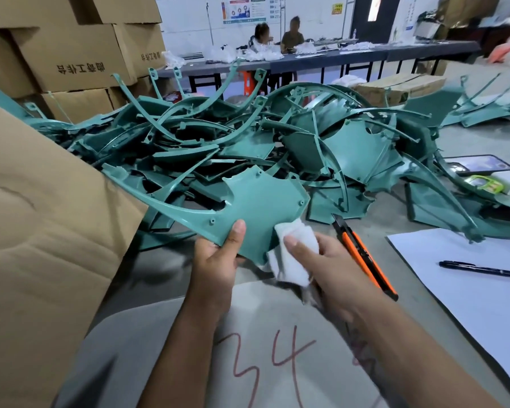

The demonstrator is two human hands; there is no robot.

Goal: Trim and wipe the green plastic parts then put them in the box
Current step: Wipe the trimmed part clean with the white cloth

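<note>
My left hand (215, 260) grips the near edge of a green plastic part (256, 198), thumb on top, holding it above the table. My right hand (324, 266) holds a white cloth (292, 254) against the part's lower right edge and also grips an orange and black utility knife (365, 257), its blade end pointing up and away. A big heap of green plastic parts (277, 142) lies on the table beyond. A flap of the cardboard box (42, 231) fills the left side.
A white sheet (468, 275) with a black pen (483, 270) lies at the right. A phone (480, 165) and small packs sit beyond it. Stacked cardboard boxes (71, 54) stand at back left. Two people sit at a far table (365, 54).
</note>
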